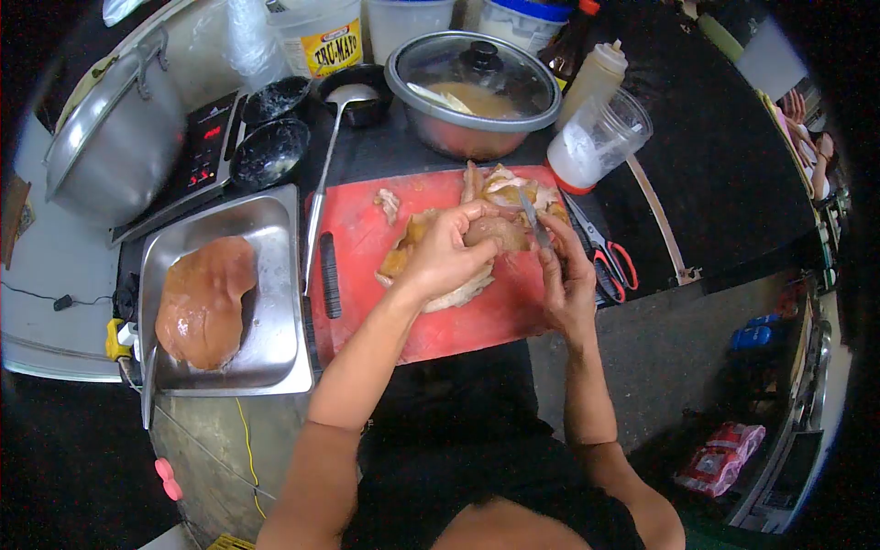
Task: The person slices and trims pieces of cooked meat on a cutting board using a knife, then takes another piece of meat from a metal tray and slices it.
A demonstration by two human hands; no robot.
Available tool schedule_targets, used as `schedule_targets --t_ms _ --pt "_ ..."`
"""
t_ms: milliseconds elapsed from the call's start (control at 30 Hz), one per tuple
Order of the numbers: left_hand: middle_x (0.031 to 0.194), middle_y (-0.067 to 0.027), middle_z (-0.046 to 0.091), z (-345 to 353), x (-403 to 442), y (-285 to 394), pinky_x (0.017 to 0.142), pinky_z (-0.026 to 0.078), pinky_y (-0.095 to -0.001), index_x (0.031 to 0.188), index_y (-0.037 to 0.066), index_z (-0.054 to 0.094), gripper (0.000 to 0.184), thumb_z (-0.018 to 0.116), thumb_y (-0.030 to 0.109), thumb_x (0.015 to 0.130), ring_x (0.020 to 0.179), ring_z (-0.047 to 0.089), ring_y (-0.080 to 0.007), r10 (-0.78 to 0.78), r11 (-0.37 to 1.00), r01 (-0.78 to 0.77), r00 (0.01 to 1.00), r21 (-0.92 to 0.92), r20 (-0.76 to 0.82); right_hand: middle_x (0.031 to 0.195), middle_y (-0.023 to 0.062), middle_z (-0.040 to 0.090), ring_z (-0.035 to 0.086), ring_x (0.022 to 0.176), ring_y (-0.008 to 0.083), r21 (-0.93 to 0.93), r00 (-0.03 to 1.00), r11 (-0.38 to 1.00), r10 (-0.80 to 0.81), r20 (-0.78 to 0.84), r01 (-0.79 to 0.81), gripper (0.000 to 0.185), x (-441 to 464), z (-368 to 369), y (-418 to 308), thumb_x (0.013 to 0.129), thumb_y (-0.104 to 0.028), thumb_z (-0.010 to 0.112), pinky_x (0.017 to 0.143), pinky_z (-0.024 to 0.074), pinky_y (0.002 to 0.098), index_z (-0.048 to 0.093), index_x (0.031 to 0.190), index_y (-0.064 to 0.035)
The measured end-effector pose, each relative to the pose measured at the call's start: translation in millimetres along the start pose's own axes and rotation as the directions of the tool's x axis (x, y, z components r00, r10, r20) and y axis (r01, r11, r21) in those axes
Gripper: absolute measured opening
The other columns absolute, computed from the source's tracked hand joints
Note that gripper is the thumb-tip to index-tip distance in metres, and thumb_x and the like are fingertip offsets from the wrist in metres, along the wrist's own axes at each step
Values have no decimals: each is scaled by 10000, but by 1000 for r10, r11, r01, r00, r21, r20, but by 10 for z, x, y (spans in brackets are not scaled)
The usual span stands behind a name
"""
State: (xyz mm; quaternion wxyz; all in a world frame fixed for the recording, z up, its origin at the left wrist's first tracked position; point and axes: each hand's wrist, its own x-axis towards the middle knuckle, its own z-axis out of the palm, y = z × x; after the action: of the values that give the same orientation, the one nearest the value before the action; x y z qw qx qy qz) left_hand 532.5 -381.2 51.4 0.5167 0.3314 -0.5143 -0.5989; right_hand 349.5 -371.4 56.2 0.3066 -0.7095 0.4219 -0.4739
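Observation:
A brown, rounded piece of meat (496,235) is pinched in the fingers of my left hand (451,249), above a red cutting board (394,339). My right hand (566,270) is closed on a small knife (532,218), its blade pointing away from me beside the meat. Pale meat with yellowish skin (463,295) lies on the board, partly hidden under my left hand. Another pale, skin-on portion (513,188) rests at the board's far edge, and a small scrap (387,205) sits toward the left.
On the left, a steel tray (280,367) holds a large smooth brown piece of meat (206,302). A ladle (316,206) lies between tray and board. Behind stand a lidded pot (477,137) and a clear tub (600,137). Red-handled scissors (612,261) lie right of the board.

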Motion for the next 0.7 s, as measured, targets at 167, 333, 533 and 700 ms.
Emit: schedule_targets --t_ms 167,333,533,700 --pt "997 -31 645 14 -5 11 763 485 -216 1189 8 554 391 574 -37 801 846 591 -64 30 998 -30 1000 60 -5 1249 159 569 524 1198 263 81 990 995 53 133 -64 383 -55 66 -239 900 -15 490 972 413 353 496 1283 -31" --pt "1073 -42 632 -46 -15 -11 822 482 -238 1198 27 566 419 597 -21 783 919 598 -96 -14 950 21 1000 311 -25 1291 181 533 516 1205 297 -86 970 994 -45 237 67 412 -34 67 -83 906 -38 487 988 412 382 462 1317 -44" --pt "1074 -68 634 -1 -7 89 710 499 -238 1158 -20 579 370 585 -42 789 892 610 -118 -88 965 98 995 242 -54 1180 187 586 585 1070 347 -105 982 993 66 176 -48 390 -86 118 -24 882 -70 537 895 468 417 499 1269 -63" --pt "877 -27 649 -41 44 -23 615 465 -196 1047 -4 590 236 602 -24 813 700 587 -74 -28 987 26 1000 156 14 1167 177 596 604 1004 369 -33 988 999 39 149 -34 401 -100 -3 -82 880 -66 519 824 484 428 497 1278 -102"
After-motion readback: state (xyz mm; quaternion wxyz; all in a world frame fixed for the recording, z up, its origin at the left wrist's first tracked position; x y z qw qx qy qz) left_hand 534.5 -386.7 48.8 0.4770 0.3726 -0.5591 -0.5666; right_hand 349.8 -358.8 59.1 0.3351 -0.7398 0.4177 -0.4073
